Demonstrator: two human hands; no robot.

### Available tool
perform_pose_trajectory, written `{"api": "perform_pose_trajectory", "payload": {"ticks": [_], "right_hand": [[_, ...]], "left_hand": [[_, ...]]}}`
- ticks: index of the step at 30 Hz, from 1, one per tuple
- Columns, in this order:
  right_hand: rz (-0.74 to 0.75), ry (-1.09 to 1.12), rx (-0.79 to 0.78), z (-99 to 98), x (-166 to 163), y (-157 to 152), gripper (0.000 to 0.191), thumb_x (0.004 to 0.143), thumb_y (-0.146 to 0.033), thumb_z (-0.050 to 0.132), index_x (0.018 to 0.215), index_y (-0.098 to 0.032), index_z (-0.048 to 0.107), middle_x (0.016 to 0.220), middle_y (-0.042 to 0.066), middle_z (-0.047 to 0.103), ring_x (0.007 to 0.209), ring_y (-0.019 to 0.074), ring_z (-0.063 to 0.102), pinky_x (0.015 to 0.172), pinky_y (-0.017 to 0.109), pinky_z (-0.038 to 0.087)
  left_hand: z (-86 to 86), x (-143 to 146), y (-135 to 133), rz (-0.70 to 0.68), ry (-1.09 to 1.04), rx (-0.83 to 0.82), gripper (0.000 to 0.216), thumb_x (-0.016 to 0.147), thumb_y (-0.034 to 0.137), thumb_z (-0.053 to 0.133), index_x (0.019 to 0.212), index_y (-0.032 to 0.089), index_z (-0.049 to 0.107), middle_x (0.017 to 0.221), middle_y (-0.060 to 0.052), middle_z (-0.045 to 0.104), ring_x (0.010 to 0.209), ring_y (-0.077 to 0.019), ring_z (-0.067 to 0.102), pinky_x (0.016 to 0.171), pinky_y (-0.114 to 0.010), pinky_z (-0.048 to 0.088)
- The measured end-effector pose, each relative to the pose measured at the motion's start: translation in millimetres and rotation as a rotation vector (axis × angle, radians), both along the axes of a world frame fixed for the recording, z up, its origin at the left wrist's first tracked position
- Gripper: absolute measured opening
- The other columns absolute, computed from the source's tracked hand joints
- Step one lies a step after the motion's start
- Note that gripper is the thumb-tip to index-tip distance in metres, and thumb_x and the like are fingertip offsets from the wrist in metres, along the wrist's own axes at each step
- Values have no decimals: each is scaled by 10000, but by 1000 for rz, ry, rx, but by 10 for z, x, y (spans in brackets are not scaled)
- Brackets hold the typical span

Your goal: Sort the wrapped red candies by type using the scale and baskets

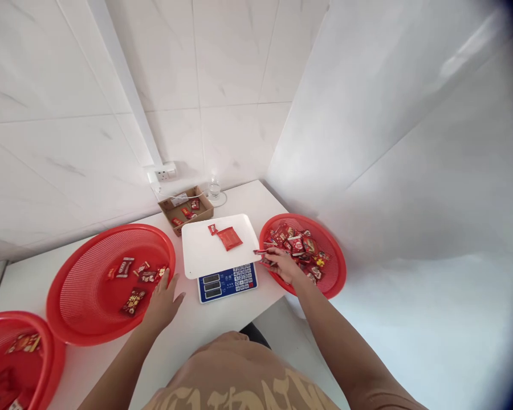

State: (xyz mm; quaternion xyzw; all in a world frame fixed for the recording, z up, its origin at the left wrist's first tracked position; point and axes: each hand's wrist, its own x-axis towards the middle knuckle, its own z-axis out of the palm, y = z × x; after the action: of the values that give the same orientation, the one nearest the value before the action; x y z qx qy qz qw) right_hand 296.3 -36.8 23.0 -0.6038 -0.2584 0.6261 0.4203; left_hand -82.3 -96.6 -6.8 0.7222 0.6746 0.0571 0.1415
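The right hand [283,265] pinches a thin red-wrapped packet [260,251] between thumb and fingers. The packet sits at the fingertips, to the left of the hand, at the right edge of the white weighing pan [196,253]; whether it touches the pan is hard to tell. Beneath that hand and wrist is the near left side of the right-hand red plastic basket [342,267], which holds a heap of wrapped sweets [297,245].

The left hand [161,300] is empty, its fingers loosely spread at the right rim of the large red basket [66,285], where a few wrapped snacks [133,302] lie scattered; contact with the rim is unclear.

Between the two hands stands the digital scale [227,283], its blue keypad facing the person. On its pan, ahead of both hands, lie a flat red packet [229,238] and, just beside it, a smaller red one [212,229]. Behind the pan, on the white counter [188,319], is an open cardboard box [199,217] with several red packets inside.
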Motion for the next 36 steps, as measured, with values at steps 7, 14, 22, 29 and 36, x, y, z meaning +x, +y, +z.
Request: {"api": "perform_pose_trajectory", "payload": {"ticks": [7,14,22,29,36], "right_hand": [[232,-31,-26,90,-895,349,194,692,-157,689,856,-187,590,710,-6,624,664,120,635,570,213,524],[140,-62,-8,-19,-1057,285,562,704,-70,612,1224,-234,475,1002,36,616,797,134,646,710,275,570],[148,-16,-13,39,-1012,194,666,739,-88,541,1351,-281,364,1133,33,595,896,154,652,775,293,556],[103,-321,-30,-18,-918,136,567,800,-168,493,1343,-221,338,1226,114,537,763,156,656,613,265,553],[173,-309,85,-47,-946,104,420,800,-284,554,1214,-234,503,1147,70,599,871,177,639,666,265,559]], "left_hand": [[62,-1,-57,-2,24,-42,514,854,304,445,1333,116,439,1476,-216,312,1351,-340,323,1042,-480,338],[87,-24,-131,21,7,-121,515,859,302,435,1342,124,427,1495,-208,275,1363,-331,302,1048,-472,328],[51,-33,-130,27,8,-122,502,863,299,436,1340,140,432,1486,-206,292,1354,-329,319,1040,-476,332],[82,-28,-134,32,-26,-110,517,852,295,457,1342,133,426,1488,-214,288,1362,-328,306,1050,-477,321],[47,-65,-166,19,-45,-102,514,839,289,478,1330,144,432,1486,-207,297,1346,-326,336,1045,-488,324]]}}
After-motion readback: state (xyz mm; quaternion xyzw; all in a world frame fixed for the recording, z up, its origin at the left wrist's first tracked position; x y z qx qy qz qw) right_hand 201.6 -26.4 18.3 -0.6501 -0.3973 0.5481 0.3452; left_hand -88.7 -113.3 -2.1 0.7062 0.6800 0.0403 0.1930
